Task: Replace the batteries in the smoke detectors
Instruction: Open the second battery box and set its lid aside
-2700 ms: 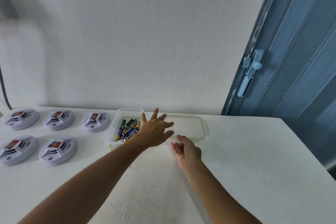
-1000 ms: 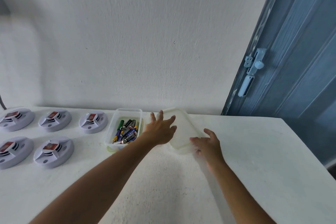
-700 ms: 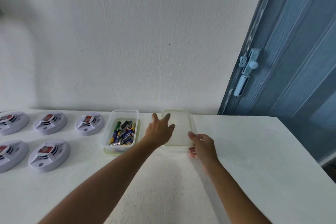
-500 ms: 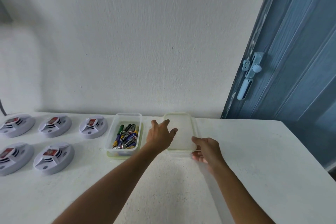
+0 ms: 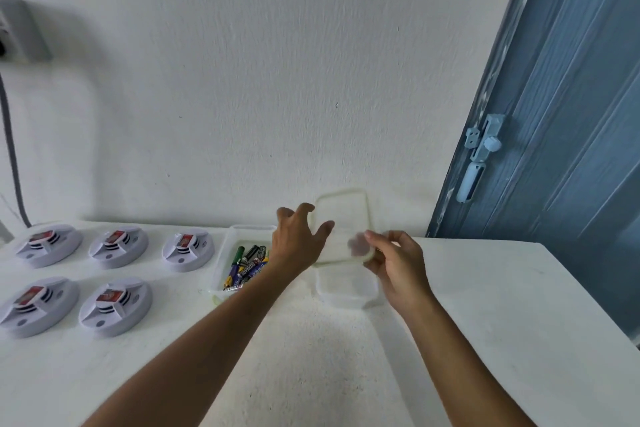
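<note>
Head view: your left hand (image 5: 298, 243) grips the lid (image 5: 341, 218) by its left edge and your right hand (image 5: 398, 263) pinches its near corner. The lid is tilted up, long axis running away from you, above an empty tub (image 5: 346, 293). The batteries (image 5: 247, 265) — one reads EVEREADY — lie just left of your left hand's fingers, and the smoke detectors (image 5: 116, 305) sit further left on the table (image 5: 485, 322).

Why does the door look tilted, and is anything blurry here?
Head view: the wide lens likely makes the door lean; the lid and right hand are slightly smeared, skin showing pink through the cloudy plastic; batteries and smoke detectors look sharper; light is soft.
</note>
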The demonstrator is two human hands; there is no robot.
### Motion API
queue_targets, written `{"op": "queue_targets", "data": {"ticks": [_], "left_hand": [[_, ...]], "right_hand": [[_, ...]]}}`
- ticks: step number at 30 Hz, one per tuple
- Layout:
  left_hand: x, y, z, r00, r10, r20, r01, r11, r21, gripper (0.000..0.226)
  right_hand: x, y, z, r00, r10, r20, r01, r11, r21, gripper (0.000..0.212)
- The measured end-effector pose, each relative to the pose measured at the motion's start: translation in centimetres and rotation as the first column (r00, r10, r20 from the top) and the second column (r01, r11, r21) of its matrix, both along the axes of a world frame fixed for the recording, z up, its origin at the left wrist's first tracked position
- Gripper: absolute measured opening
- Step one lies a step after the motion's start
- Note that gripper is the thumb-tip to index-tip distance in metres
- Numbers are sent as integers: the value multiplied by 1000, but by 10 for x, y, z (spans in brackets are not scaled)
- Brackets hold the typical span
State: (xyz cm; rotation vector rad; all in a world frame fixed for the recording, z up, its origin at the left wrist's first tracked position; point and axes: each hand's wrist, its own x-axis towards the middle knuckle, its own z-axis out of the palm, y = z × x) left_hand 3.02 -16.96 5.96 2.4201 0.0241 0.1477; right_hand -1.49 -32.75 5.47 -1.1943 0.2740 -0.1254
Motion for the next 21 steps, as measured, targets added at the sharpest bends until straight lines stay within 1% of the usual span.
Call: {"op": "queue_targets", "data": {"ticks": [1,2,3,4,5,6,7,8,9,10,11,12,13,14,15,16,17,18,19,20,21], "left_hand": [[-1,3,7,999,14,32,-14,999,-29,57],[-4,6,14,998,23,63,-19,998,-68,56],[-7,8,22,996,24,83,-11,989,-145,56],[-10,8,29,998,5,63,12,962,-272,59],[-14,7,39,999,-30,12,32,898,-439,65],[-16,6,47,997,-62,-53,19,809,-587,70],[-16,7,52,993,-70,-98,-16,729,-684,71],[-13,11,53,992,-61,-113,-42,677,-735,62],[-9,15,53,995,-27,-100,-57,662,-747,45],[-6,20,51,995,40,-86,-91,664,-742,27],[-3,24,48,991,106,-84,-133,656,-743,19],[0,29,45,983,156,-94,-173,639,-750,19],[2,34,42,978,186,-100,-195,618,-762,20],[3,38,39,974,200,-103,-205,605,-770,20],[4,41,37,974,202,-102,-205,600,-773,20],[5,43,35,974,202,-105,-208,605,-768,20],[7,45,33,974,200,-103,-206,612,-763,23],[9,44,32,975,196,-103,-205,620,-757,26],[10,43,30,977,189,-103,-200,624,-755,28],[11,39,28,978,180,-106,-198,629,-752,27],[12,35,26,980,168,-111,-193,630,-752,26]], "right_hand": [[-1,7,9,999,29,42,-31,999,36,15],[-2,15,17,995,48,84,-49,999,4,16],[-2,25,23,990,71,121,-64,996,-66,19],[-3,34,27,984,96,149,-72,985,-154,22],[-2,44,29,978,127,168,-84,966,-246,23],[-1,53,30,970,167,176,-101,939,-329,21],[-1,61,31,957,222,184,-135,908,-396,17],[0,68,32,936,294,195,-181,875,-449,14],[1,73,32,908,362,210,-226,846,-483,14],[3,76,32,884,411,222,-253,821,-512,16],[4,76,30,872,431,231,-256,805,-535,18],[3,75,27,877,419,236,-228,793,-565,20],[4,72,21,898,371,237,-146,759,-635,21],[3,66,12,923,309,231,-32,660,-751,19],[1,59,4,940,268,210,58,482,-874,17],[-1,51,-6,954,253,162,89,276,-957,21],[-4,44,-17,961,266,76,53,92,-994,28],[-7,37,-27,959,280,-34,-23,-42,-999,33],[-10,33,-38,952,285,-110,-75,-132,-988,34],[-12,29,-47,947,283,-151,-100,-185,-978,31],[-13,26,-53,950,279,-136,-75,-220,-973,23]]}}
